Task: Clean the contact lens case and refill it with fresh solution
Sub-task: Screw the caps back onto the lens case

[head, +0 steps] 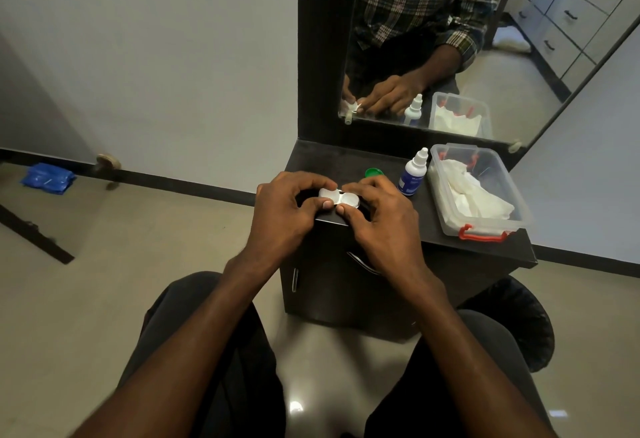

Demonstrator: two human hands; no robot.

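The contact lens case sits above the table's near left corner, held between the left hand and right hand. Behind it lies a cap; right of that stands the solution bottle, then a container holding tissues. A mirror stands behind.

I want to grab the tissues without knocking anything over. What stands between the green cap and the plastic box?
In the head view, only the solution bottle stands upright between the green cap and the plastic box.
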